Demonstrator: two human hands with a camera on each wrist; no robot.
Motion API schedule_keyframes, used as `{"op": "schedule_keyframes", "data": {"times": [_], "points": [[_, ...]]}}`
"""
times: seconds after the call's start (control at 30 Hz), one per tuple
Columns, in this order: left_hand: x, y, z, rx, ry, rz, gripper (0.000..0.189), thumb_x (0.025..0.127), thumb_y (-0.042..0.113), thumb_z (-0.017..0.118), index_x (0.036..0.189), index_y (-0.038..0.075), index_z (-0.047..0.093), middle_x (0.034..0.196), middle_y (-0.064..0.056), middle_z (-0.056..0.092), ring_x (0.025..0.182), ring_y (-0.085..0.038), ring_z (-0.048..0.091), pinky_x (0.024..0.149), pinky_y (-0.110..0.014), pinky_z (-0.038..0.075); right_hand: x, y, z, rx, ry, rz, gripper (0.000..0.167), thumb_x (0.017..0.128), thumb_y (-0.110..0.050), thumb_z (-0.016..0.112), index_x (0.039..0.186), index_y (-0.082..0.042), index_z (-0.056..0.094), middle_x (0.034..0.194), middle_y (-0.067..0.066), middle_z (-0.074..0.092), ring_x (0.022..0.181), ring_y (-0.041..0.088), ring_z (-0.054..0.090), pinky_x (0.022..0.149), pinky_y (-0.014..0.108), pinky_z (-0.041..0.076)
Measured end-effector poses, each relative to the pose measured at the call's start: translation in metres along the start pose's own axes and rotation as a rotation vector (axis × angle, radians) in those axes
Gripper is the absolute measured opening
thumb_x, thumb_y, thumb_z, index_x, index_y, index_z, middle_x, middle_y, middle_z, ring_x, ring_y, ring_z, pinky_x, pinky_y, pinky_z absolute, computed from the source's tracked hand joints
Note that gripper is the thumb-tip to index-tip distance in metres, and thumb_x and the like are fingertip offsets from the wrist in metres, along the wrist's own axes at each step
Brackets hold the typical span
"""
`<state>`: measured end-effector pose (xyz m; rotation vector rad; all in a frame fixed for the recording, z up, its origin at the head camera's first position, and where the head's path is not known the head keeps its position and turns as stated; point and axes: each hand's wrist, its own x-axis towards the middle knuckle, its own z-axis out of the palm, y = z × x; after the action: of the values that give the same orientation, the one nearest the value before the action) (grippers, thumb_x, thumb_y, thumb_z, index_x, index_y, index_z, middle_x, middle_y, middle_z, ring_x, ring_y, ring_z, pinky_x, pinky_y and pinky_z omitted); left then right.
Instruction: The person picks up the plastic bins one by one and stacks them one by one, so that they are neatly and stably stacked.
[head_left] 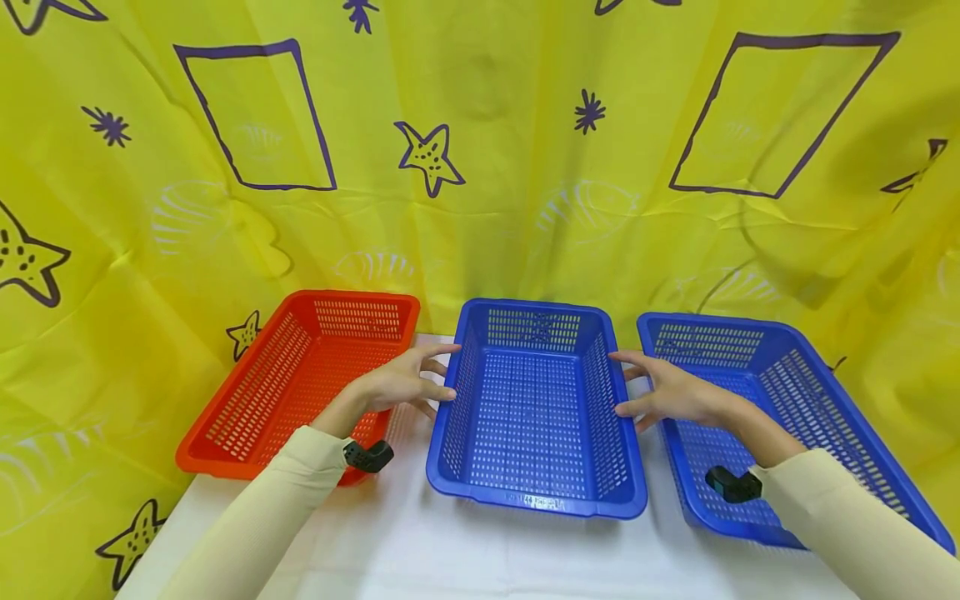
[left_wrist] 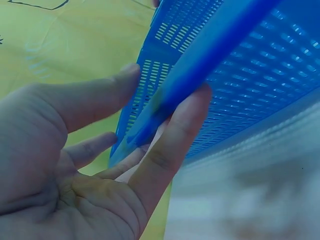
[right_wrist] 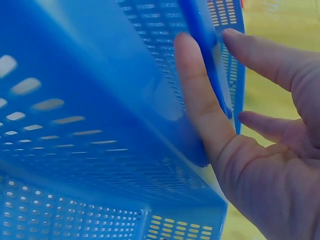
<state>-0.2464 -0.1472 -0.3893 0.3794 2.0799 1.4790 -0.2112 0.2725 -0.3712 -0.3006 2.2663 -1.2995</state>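
A blue plastic basket (head_left: 528, 400) with slotted walls stands in the middle, and nothing lies in it. My left hand (head_left: 408, 379) holds its left rim, thumb and fingers spread along the edge. In the left wrist view, the rim (left_wrist: 200, 55) passes between the fingers of that hand (left_wrist: 95, 165). On the opposite side, my right hand (head_left: 667, 392) holds the right rim. The right wrist view has this rim (right_wrist: 207, 55) between fingertips of the right hand (right_wrist: 265, 145). Whether the basket's underside touches the table cannot be told.
A red basket (head_left: 262, 392) stands at the left, partly behind the left forearm. Another blue basket (head_left: 817, 400) stands at the right, under the right forearm. All rest by a yellow patterned curtain (head_left: 510, 233) behind the white table (head_left: 487, 550).
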Motion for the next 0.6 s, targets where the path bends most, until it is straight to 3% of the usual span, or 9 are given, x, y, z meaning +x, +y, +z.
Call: {"op": "schedule_keyframes", "data": {"times": [0.23, 0.6], "points": [[-0.0013, -0.0040, 0.0011, 0.023, 0.024, 0.000, 0.084, 0.089, -0.003, 0.075, 0.161, 0.013, 0.035, 0.136, -0.026, 0.048, 0.087, -0.032, 0.071, 0.075, -0.046, 0.064, -0.0003, 0.0019, 0.0032, -0.013, 0.012, -0.007, 0.096, 0.090, -0.005, 0.078, 0.162, 0.000, 0.015, 0.152, 0.043, 0.020, 0.081, 0.031, 0.073, 0.079, 0.055, 0.062], [-0.0001, -0.0041, 0.0032, 0.031, 0.045, 0.003, 0.084, 0.088, -0.003, 0.076, 0.160, 0.013, 0.036, 0.134, -0.026, 0.048, 0.082, -0.031, 0.072, 0.075, -0.045, 0.064, -0.0008, 0.0023, 0.0036, -0.037, 0.027, -0.013, 0.095, 0.090, -0.005, 0.078, 0.162, 0.001, 0.017, 0.151, 0.043, 0.022, 0.079, 0.030, 0.073, 0.078, 0.055, 0.062]]}}
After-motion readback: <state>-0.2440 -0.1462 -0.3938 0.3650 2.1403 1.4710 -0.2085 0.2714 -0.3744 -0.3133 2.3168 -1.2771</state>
